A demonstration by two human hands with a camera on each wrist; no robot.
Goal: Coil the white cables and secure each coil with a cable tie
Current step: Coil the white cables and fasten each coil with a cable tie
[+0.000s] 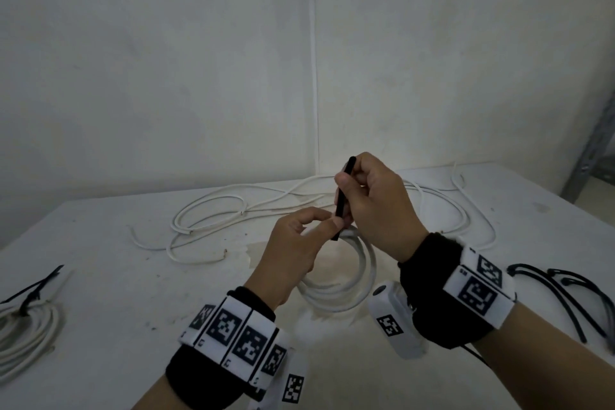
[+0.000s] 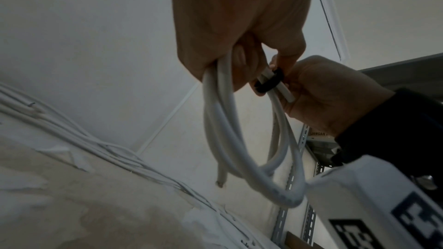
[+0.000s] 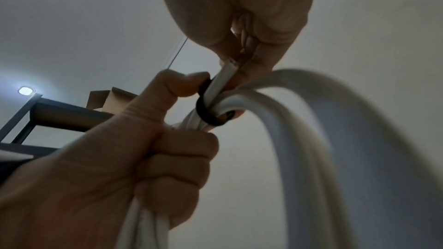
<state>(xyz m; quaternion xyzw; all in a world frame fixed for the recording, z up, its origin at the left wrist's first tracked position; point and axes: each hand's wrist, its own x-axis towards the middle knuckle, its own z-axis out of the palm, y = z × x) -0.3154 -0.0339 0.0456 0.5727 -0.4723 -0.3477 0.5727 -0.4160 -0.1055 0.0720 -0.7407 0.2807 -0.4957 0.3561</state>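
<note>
My left hand grips a white cable coil that hangs in loops below both hands above the table. A black cable tie wraps the top of the bundle, its free end sticking up. My right hand pinches that strap. In the left wrist view the tie forms a loop round the coil between the left hand and right hand. The right wrist view shows the tie loop round the strands, the left hand fisted on the coil, its thumb against the tie.
Loose white cables sprawl across the back of the table. A tied coil with a black tie lies at the left edge. Several black cable ties lie at the right. A metal shelf frame stands far right.
</note>
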